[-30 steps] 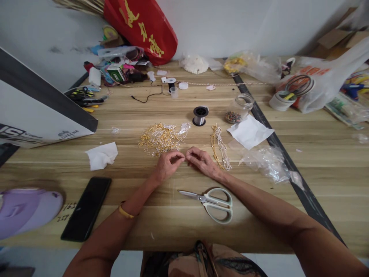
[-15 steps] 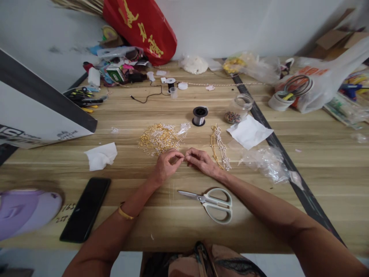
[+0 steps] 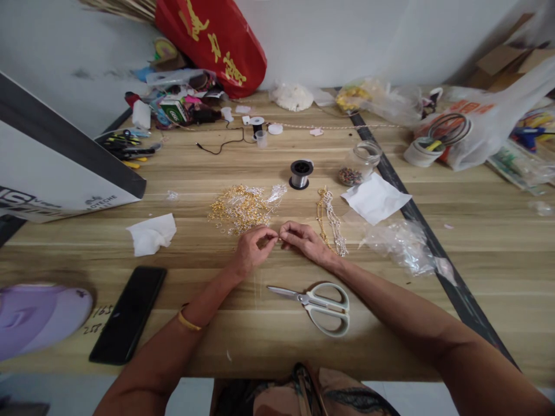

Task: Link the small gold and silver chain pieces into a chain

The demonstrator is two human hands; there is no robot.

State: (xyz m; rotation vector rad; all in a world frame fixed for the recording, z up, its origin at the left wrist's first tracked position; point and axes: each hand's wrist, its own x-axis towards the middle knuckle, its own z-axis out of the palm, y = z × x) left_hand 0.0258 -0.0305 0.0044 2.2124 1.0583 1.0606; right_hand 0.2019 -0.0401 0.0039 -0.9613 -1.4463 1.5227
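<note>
My left hand (image 3: pixel 254 248) and my right hand (image 3: pixel 304 242) meet at the fingertips over the wooden table (image 3: pixel 195 341). Each is closed in a pinch; whatever lies between the fingertips is too small to make out. Just beyond my left hand spreads a pile of gold and silver beads and rings (image 3: pixel 240 208). Gold and silver chains (image 3: pixel 333 222) lie to the right, beyond my right wrist. Nearer to me than both hands are scissors (image 3: pixel 318 303) with pale handles. A black spool of wire (image 3: pixel 300 174) stands behind the hands.
A black phone (image 3: pixel 128 315) and a white tissue (image 3: pixel 152 234) lie at the left. On the right are a jar of beads (image 3: pixel 358 164), white paper (image 3: pixel 376 198) and clear plastic bags (image 3: pixel 405 245). A large box (image 3: pixel 52 156) stands at the left edge.
My two hands are almost where they were, still pinched together, with only a slight shift of the fingers. Nothing else on the table has visibly moved.
</note>
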